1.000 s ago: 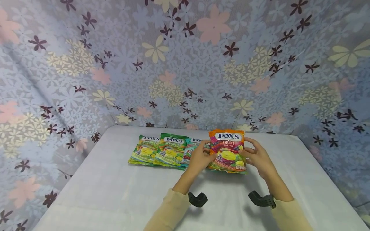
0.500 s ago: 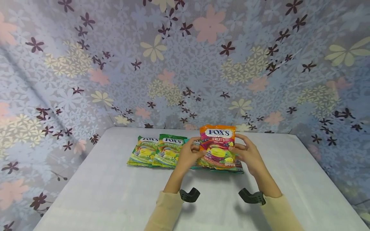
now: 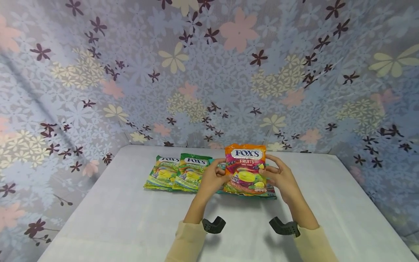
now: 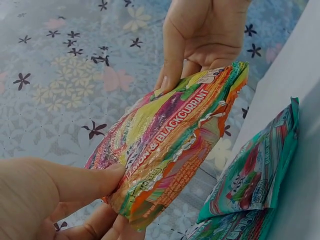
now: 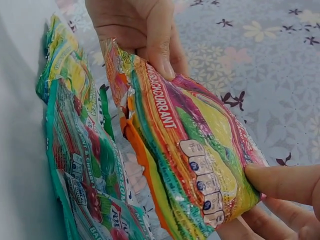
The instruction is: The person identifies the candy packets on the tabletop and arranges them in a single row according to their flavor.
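Note:
Between both hands is an orange and purple Fox's Fruits candy bag point(image 3: 246, 169), its printed front facing the head camera. My left hand point(image 3: 210, 179) pinches its left edge, thumb in front and fingers behind. My right hand point(image 3: 282, 180) pinches the opposite edge in the same way; its thumb point(image 5: 280, 185) presses the front in the right wrist view. Both wrist views show the bag apart from the teal mint and cherry candy bags point(image 4: 255, 170) below it. In the head view, the held bag and my left hand hide most of those teal bags.
Two green Fox's Spring Tea candy bags point(image 3: 162, 174) point(image 3: 192, 173) lie side by side, left of the hands, on a white-covered table point(image 3: 131, 222). A flower-patterned cloth point(image 3: 209, 72) rises behind the table's back edge.
Both hands have carried the fruit candy bag left, over the teal bags. A teal bag's edge now shows beneath it at right. In the last half second it has barely moved.

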A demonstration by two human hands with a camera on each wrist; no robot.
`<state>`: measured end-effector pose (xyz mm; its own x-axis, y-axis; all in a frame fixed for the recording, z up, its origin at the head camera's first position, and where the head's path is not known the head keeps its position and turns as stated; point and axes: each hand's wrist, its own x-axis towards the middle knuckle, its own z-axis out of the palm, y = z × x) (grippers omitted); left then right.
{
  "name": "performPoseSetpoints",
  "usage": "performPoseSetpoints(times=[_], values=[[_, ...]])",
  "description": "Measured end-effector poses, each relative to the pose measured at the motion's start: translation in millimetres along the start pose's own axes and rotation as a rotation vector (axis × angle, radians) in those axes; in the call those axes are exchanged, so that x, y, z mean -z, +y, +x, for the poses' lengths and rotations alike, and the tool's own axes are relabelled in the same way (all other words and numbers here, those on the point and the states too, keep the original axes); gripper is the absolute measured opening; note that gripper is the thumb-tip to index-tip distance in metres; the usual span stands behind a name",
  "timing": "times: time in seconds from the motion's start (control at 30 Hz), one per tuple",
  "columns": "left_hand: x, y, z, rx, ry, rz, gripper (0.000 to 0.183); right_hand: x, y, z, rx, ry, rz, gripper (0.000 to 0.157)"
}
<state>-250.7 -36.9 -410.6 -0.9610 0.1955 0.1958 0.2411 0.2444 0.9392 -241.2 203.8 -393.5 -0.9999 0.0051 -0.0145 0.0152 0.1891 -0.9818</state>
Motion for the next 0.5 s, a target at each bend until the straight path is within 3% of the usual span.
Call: performPoseSetpoints(times=[0.5], values=[[0.0,7.0,-1.1,0.039,-0.017,0.008,0.053,1.5,-3.0,-4.0,-0.009,-0.018,0.022,0.071]])
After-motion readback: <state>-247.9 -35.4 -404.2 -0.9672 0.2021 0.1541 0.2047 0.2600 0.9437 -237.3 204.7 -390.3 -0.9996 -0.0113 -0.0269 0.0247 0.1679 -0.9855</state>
